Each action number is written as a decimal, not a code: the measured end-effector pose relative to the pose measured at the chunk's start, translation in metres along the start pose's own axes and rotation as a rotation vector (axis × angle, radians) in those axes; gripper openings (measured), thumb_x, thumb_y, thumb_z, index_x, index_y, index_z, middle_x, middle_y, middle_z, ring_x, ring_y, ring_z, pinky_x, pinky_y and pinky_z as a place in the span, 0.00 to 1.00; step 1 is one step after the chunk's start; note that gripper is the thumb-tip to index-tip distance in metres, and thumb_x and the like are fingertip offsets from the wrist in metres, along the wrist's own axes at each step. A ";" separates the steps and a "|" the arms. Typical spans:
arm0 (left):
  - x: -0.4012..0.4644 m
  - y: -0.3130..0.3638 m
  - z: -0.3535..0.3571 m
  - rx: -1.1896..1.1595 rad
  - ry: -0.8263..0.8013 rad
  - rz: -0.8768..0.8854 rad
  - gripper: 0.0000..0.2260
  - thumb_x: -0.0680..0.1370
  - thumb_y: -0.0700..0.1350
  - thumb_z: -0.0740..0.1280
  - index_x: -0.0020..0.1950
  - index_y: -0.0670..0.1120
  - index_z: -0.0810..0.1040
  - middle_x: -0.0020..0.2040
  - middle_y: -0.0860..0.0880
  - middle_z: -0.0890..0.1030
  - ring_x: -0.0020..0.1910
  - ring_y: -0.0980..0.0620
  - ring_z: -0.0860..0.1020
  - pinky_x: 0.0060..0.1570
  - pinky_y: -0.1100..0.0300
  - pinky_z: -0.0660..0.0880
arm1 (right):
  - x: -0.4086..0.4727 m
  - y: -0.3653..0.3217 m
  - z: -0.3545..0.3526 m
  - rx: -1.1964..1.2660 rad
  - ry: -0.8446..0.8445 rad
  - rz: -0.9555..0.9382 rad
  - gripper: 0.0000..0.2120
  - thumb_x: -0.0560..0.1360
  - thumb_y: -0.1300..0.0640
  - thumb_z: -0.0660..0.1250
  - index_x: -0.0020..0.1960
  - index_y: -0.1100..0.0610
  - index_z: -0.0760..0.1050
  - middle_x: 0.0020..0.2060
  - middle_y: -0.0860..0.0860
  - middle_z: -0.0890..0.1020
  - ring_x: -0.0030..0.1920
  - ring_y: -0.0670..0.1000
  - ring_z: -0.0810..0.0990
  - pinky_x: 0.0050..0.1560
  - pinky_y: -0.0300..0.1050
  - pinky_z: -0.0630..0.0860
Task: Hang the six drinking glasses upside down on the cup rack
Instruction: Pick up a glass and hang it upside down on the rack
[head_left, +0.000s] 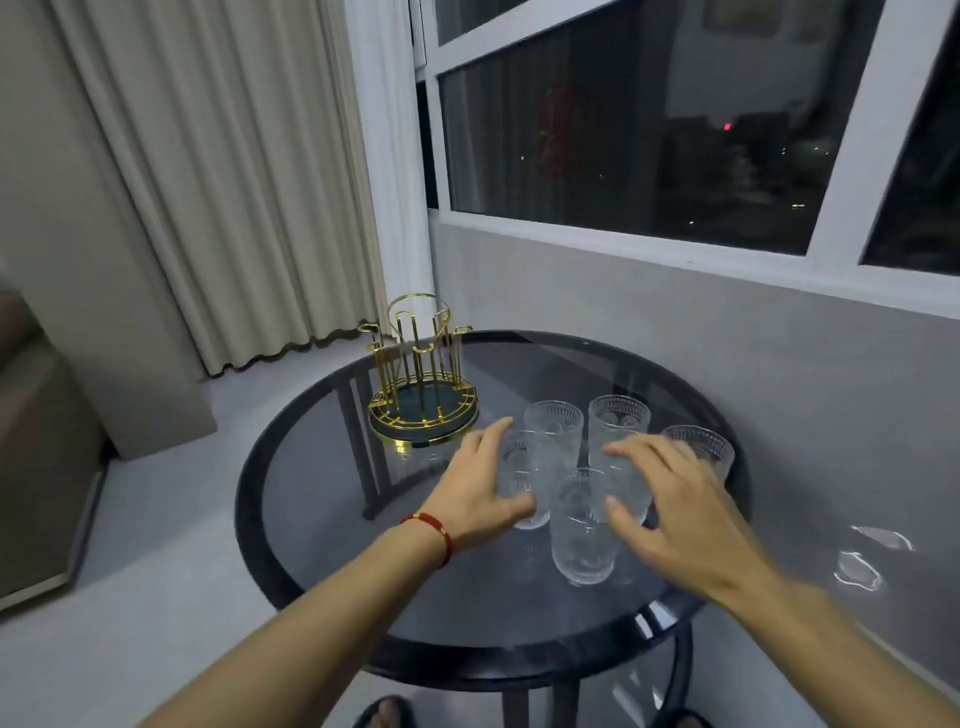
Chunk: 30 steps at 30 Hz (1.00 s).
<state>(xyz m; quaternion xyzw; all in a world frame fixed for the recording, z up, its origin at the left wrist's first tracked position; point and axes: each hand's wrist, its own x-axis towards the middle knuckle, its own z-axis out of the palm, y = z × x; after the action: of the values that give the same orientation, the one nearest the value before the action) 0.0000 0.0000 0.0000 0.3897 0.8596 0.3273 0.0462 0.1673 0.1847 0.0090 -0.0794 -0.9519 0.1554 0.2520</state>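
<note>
Several clear patterned drinking glasses stand upright in a cluster on the right half of a round dark glass table (322, 519). The nearest glass (582, 535) is in front, between my hands. My left hand (480, 488) has its fingers spread, against the left glass (527, 478). Over the right side of the cluster hovers my right hand (675, 512), fingers apart, partly hiding a glass behind it. Two more glasses stand at the back (555, 426) (618, 423), another at the far right (701, 447). The gold wire cup rack (422, 387) stands empty at the table's back left.
A grey wall with a window runs close behind and to the right of the table. Curtains hang at the back left, beside a sofa edge (31, 441) on the left. My feet show under the table's front edge.
</note>
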 end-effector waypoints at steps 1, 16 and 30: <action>0.000 -0.003 0.005 -0.036 0.004 -0.011 0.45 0.72 0.53 0.74 0.83 0.51 0.52 0.81 0.45 0.60 0.76 0.46 0.64 0.72 0.55 0.64 | 0.000 -0.001 0.005 -0.023 -0.056 -0.041 0.28 0.74 0.39 0.65 0.71 0.49 0.74 0.66 0.46 0.77 0.66 0.50 0.75 0.68 0.54 0.71; 0.029 -0.032 0.003 -0.232 0.185 -0.025 0.35 0.62 0.56 0.81 0.65 0.53 0.73 0.58 0.58 0.80 0.56 0.61 0.78 0.54 0.68 0.77 | 0.038 -0.033 0.028 0.196 -0.015 -0.072 0.21 0.77 0.45 0.66 0.70 0.46 0.77 0.68 0.33 0.75 0.80 0.39 0.60 0.83 0.52 0.44; 0.048 -0.036 -0.048 -1.543 0.406 -0.276 0.36 0.70 0.45 0.77 0.73 0.34 0.69 0.68 0.32 0.78 0.67 0.33 0.77 0.63 0.39 0.76 | 0.148 -0.099 0.055 1.142 -0.263 0.638 0.19 0.85 0.47 0.61 0.73 0.52 0.72 0.63 0.55 0.85 0.62 0.58 0.85 0.65 0.60 0.80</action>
<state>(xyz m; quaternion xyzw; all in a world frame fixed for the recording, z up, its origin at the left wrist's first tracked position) -0.0721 -0.0090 0.0242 0.0713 0.4238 0.8838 0.1850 0.0051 0.1111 0.0638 -0.1915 -0.6727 0.7105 0.0778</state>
